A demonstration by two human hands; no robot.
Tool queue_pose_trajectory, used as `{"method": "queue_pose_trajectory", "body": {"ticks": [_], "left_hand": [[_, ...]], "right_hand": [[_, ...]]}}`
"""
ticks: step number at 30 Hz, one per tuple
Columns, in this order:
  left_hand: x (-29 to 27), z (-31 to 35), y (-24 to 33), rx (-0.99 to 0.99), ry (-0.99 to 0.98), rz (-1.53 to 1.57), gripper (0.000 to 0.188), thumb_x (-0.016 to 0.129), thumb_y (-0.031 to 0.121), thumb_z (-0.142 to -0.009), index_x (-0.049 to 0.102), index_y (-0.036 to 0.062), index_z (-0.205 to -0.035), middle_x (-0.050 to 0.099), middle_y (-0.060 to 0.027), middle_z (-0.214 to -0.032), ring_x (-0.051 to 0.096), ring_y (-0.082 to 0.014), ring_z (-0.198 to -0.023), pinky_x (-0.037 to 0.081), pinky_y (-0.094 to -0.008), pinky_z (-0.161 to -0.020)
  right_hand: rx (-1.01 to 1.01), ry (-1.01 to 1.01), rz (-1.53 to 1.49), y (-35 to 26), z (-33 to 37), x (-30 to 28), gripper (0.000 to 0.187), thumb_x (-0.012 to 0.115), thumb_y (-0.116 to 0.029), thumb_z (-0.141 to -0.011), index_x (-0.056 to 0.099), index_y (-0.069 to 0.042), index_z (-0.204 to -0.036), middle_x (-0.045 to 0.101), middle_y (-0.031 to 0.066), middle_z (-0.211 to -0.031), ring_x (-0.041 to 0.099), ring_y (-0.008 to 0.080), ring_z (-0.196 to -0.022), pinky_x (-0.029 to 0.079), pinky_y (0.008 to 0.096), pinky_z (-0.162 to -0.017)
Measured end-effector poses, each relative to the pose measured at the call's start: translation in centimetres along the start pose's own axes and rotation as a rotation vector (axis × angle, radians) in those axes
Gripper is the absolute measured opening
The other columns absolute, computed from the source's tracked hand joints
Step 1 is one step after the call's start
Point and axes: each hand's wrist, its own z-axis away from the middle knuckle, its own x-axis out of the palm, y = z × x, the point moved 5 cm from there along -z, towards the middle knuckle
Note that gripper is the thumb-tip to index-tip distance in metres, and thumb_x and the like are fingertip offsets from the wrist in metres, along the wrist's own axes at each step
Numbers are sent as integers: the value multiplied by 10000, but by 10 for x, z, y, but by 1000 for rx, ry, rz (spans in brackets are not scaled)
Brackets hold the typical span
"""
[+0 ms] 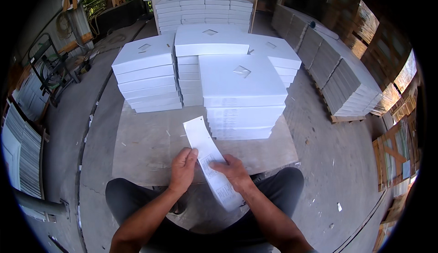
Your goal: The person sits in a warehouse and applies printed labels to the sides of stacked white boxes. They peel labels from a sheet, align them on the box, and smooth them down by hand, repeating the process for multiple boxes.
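Observation:
A long white strip of printed labels slants between my two hands over the near edge of the board, its far end pointing at the boxes and its lower end curling down between my knees. My left hand pinches its left edge near the middle. Thumb on top, my right hand grips the strip's right side beside a printed block. Just beyond stands the nearest stack of flat white boxes, with a diamond-shaped mark on its top and faint printed labels along its front.
More white boxes stand in a left stack, a middle stack and a right stack on the wooden board. Behind is a large stack. Flat grey sheets lie piled at right; a hand truck stands at left.

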Motion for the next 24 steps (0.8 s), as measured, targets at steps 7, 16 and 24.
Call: {"method": "queue_pose_trajectory", "body": {"ticks": [7, 16, 24], "left_hand": [[2, -1, -18, 49, -18, -118, 247, 613, 170, -1014, 580, -1, -838, 509, 29, -718, 457, -53, -676, 418, -253, -613], [7, 4, -2, -33, -94, -111, 209, 619, 163, -1007, 606, -5, -884, 522, 4, -716, 468, -52, -700, 421, -248, -628], [19, 18, 44, 341, -225, -311, 430, 677, 54, -918, 547, 51, -1328, 595, -123, -1251, 606, -238, -1099, 499, -319, -911]], "right_hand": [[278, -281, -514, 6, 4, 6, 372, 788, -113, -860, 660, 41, -1174, 720, 103, -1023, 690, 176, -911, 554, 325, -813], [329, -354, -522, 12, 8, 10, 309, 766, -114, -872, 689, 12, -1143, 727, 93, -1046, 694, 198, -960, 533, 346, -889], [184, -174, -685, 5, 1, 1, 282, 744, -154, -903, 691, -14, -1143, 725, 83, -1075, 690, 191, -988, 529, 349, -903]]}}
